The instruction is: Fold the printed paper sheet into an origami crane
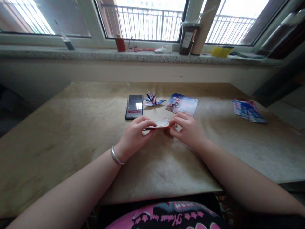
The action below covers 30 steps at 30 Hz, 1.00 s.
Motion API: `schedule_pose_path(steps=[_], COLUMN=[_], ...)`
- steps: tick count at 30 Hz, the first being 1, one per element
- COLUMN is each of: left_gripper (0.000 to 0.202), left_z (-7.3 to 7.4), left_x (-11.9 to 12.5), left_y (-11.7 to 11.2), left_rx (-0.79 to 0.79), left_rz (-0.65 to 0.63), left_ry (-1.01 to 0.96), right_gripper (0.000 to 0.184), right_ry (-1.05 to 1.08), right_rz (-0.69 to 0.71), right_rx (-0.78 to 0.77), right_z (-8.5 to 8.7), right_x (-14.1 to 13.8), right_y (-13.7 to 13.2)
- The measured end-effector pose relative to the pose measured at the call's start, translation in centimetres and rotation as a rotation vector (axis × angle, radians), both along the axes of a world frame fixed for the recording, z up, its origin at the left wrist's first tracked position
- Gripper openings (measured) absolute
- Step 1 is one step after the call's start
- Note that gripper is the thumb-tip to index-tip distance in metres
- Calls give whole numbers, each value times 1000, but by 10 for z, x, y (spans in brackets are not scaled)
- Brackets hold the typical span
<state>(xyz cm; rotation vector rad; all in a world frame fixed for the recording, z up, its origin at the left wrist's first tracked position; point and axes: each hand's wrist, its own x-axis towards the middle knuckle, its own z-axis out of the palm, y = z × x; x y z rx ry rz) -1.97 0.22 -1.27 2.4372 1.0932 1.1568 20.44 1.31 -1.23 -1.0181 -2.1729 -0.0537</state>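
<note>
Between my two hands is a folded piece of printed paper (162, 123), white on top with a reddish edge, held just above the table. My left hand (138, 131) pinches its left end between thumb and fingers. At the right end, my right hand (185, 128) grips the paper with thumb and fingertips. Right behind the paper stand folded paper cranes (154, 100) in blue, white and pink. A phone (134, 108) with a lit screen lies beyond my left hand. Past my right hand is a stack of blue printed sheets (182, 103).
More blue and red leaflets (249, 110) lie far right on the tan table (71, 136). The stone windowsill (143, 56) behind holds a red cylinder (120, 43), a dark jar (188, 38), a cardboard tube (205, 27) and a yellow item (221, 51).
</note>
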Motion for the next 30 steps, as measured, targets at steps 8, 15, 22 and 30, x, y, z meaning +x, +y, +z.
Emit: schedule_pose_path(steps=[8,15,22,30], left_gripper=[19,26,17,27], left_z=[-6,-7,-2,-6], left_x=[-3,-3,-2,-1], left_y=[10,8,7,7], left_rx=[-284,-499,-349,-179], left_rz=[128,32,118,182], left_ry=[-153,-371,-279,-265], right_gripper=[8,8,6,7], right_ry=[32,16,-22,62], right_rz=[-5,26,62,35], right_rx=[39,26,-14,-35], right_z=[0,0,-1,-4], right_x=[7,5,6,6], right_y=[6,5,5,8])
